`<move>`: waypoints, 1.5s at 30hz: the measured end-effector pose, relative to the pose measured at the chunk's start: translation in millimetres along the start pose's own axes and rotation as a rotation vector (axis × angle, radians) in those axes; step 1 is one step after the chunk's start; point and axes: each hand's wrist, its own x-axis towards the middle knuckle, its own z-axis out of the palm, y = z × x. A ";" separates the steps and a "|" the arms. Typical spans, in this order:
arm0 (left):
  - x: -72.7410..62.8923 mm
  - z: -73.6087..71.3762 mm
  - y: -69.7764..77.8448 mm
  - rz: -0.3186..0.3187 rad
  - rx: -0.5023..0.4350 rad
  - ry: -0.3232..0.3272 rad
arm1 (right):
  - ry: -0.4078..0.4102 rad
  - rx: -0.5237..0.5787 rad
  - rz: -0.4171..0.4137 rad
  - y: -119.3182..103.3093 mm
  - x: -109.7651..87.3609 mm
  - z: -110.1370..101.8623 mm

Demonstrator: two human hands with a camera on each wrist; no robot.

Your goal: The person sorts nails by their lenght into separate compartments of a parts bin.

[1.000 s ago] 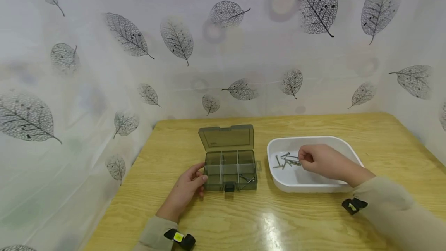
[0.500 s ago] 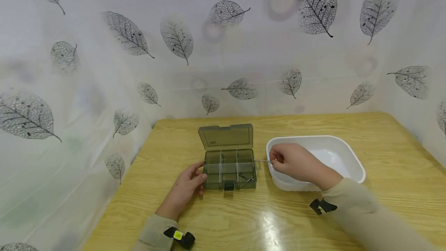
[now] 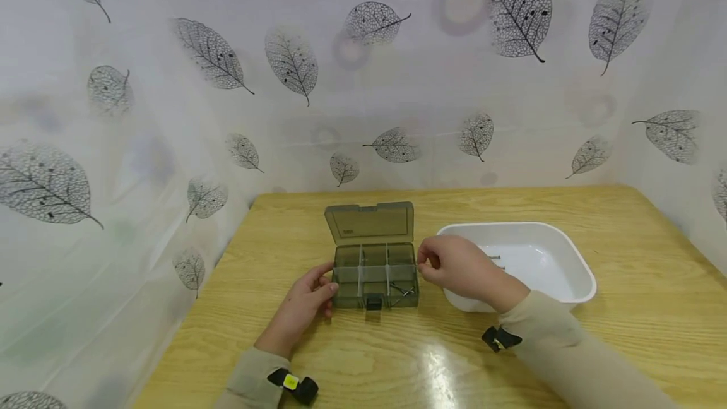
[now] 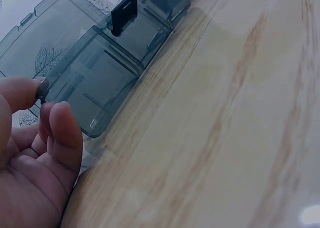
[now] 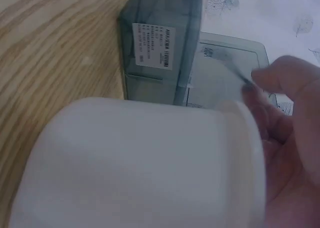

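A translucent grey-green storage box (image 3: 348,279) with dividers stands on the table, its lid (image 3: 372,224) raised at the back. Several dark screws (image 3: 402,291) lie crossed in the front right compartment. My left hand (image 3: 301,305) grips the box's left side, thumb and fingers on its corner in the left wrist view. Just off the box's right side, my right hand (image 3: 460,267) pinches a thin metal screw (image 5: 238,72), blurred in the right wrist view and pointing over the box. Its tip is hard to make out in the head view.
The white tray (image 3: 573,257) stands right of the box, under my right forearm. A few screws (image 3: 495,257) show inside it; my hand hides others. A leaf-patterned curtain (image 3: 420,93) rises behind the wooden table (image 3: 318,358). A label (image 5: 154,45) is stuck on the box's side.
My right hand has moved left from over the tray to the box's right side, carrying a screw. The left hand has stayed on the box.
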 end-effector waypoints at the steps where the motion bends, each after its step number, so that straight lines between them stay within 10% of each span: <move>1: 0.3 -0.3 -0.2 0.001 0.001 0.001 | -0.007 -0.005 0.004 -0.9 0.4 1.1; 22: 0.8 -1.4 -1.1 -0.004 -0.002 -0.008 | -0.001 -0.037 0.019 7.8 -6.2 -9.1; 45: 1.7 -1.9 -2.2 -0.001 0.001 -0.009 | -0.039 -0.055 0.121 91.4 -46.5 -45.7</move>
